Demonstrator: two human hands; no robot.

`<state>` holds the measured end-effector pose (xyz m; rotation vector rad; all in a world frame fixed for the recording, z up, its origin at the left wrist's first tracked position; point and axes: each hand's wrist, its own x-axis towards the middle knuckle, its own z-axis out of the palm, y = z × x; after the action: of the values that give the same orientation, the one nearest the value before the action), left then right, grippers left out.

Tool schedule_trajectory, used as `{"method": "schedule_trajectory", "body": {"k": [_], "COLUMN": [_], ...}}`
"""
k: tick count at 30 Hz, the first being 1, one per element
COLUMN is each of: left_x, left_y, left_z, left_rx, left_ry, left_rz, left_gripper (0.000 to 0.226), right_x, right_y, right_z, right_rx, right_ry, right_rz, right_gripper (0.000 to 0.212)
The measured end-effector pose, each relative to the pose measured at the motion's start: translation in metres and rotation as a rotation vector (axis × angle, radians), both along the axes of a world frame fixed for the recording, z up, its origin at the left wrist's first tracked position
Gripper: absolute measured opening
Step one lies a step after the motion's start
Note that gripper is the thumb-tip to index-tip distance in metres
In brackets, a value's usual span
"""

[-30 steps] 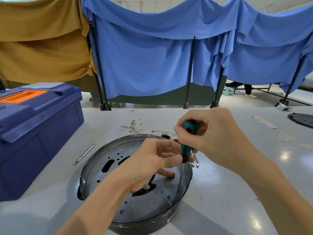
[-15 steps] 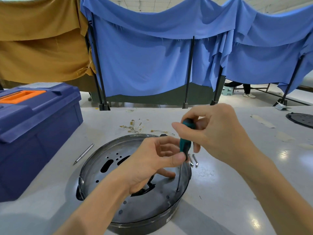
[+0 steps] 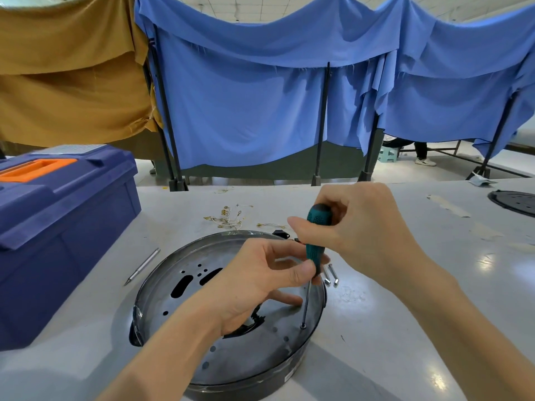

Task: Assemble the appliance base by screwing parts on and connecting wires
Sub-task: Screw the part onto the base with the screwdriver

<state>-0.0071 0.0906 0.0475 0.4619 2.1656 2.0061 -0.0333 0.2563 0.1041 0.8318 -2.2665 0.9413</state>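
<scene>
Below the right grip (image 3: 367,227), screwdriver (image 3: 314,247) tip touches base (image 3: 260,357).

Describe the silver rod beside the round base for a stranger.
Find the big blue toolbox at the left. Between it and the round metal base lies a slim silver rod. Unlike the two short bolts right of the base, it is long and pointed.

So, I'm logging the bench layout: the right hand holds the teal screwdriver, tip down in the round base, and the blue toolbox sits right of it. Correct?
One slip: the head view shows the blue toolbox left of the round base. The right hand does hold the teal screwdriver, tip down in the base.
</scene>
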Motion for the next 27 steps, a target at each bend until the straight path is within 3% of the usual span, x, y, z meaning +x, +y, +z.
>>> {"method": "schedule_trajectory", "body": {"k": [4, 8, 15, 18, 21, 24, 27], "left_x": [-0.003, -0.003, -0.004, -0.002, -0.001, 0.001, 0.002], "left_y": [0.004, 0.0, 0.005, 0.007, 0.003, 0.002, 0.004], "left_z": [-0.003, -0.004, -0.002, -0.001, 0.0, 0.003, 0.005], "left_rx": [-0.023, 0.043, 0.104, 0.119, 0.131, 0.182, 0.168], "left_ry": [0.069, 0.088, 0.123, 0.102, 0.099, 0.099, 0.102], "left_rz": [0.028, 0.026, 0.056, 0.017, 0.019, 0.053, 0.076], "left_gripper": [0.015, 0.019, 0.027, 0.016, 0.03, 0.018, 0.021], "right_x": [0.002, 0.004, 0.004, 0.006, 0.008, 0.006, 0.006], "right_y": [0.005, 0.009, 0.002, 0.009, 0.008, 0.003, -0.004], "right_z": [0.003, 0.006, 0.006, 0.009, 0.008, 0.004, 0.001], "right_rx": [0.042, -0.078, -0.007, -0.026, 0.029, 0.011, 0.042], "right_ry": [-0.008, -0.105, -0.014, -0.069, -0.119, -0.099, -0.05], "right_rz": [0.0, 0.184, -0.007, 0.049, 0.156, 0.122, 0.04], "right_gripper": [0.04, 0.01, 0.031, 0.032, 0.02, 0.022, 0.032]}}
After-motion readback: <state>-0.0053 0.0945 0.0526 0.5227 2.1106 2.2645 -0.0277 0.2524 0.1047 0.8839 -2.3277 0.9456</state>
